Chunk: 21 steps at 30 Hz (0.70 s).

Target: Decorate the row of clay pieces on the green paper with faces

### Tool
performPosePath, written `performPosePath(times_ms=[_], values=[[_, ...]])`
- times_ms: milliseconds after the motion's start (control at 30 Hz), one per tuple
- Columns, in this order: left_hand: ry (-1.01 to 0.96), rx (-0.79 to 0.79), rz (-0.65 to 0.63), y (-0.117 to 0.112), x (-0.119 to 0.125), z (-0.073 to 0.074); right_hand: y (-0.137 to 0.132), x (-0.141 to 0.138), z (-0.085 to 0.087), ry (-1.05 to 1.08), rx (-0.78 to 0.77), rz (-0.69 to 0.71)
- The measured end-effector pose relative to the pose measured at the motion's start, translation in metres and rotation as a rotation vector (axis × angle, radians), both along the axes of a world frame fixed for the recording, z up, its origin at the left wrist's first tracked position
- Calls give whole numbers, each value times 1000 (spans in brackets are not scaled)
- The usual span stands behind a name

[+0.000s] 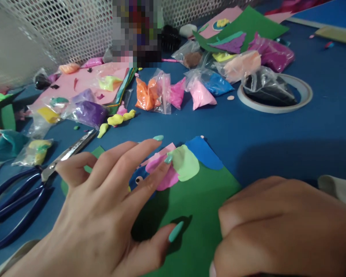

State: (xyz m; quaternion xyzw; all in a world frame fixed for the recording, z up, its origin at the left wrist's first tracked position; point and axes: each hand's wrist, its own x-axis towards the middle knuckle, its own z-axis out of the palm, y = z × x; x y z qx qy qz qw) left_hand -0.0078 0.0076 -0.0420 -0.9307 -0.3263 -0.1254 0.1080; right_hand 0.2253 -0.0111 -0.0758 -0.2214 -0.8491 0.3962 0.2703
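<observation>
In the head view, a green foam sheet (196, 223) is laid on the blue surface (202, 123), with flattened, clay-like pieces set along its far part. The left hand (109, 200) is held low over the sheet, its fingers spread wide and nothing seen gripped; the index fingertip is placed where a magenta-pink piece (167, 182) is met by a light green piece (187, 165). From that fingertip the pink piece is found underneath and towards the wearer, its long axis apparently slanted from far left to near right, though partly covered by the finger. The light green piece is set just to the right, and a blue piece (206, 154) beyond it. The right hand (285, 227) is curled at the sheet's right side, farther from the pieces; whether anything is held in it cannot be told. Scissors (47, 172) are laid left of the left hand.
</observation>
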Motion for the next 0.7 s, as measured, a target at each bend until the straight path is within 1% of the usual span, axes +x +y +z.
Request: performPosePath(times_ms=[133,200,300,367,400,467,533,600,667,700], values=[[-16,-11,-4,2,0,0,-1,-5,7,-32,-11,-57],[-46,27,7,2,0,3,1,-7,15,-62,-31,-79],[-146,107,13,-1,1,10,3,-8,30,-63,-38,-120],[-211,154,-28,-3,3,13,4,-10,38,-61,-51,-171],[-209,172,-81,-3,5,13,5,-11,41,-58,-64,-200],[-239,199,-145,2,10,11,10,-12,45,-33,-81,-272],[-232,215,-200,10,15,8,18,-12,47,-9,-38,-329],[-243,229,-215,16,19,9,29,-11,48,-9,57,-364],[-290,221,-197,10,20,16,38,-9,50,-21,171,-426],[-346,214,-164,2,19,22,41,-7,50,-36,205,-459]])
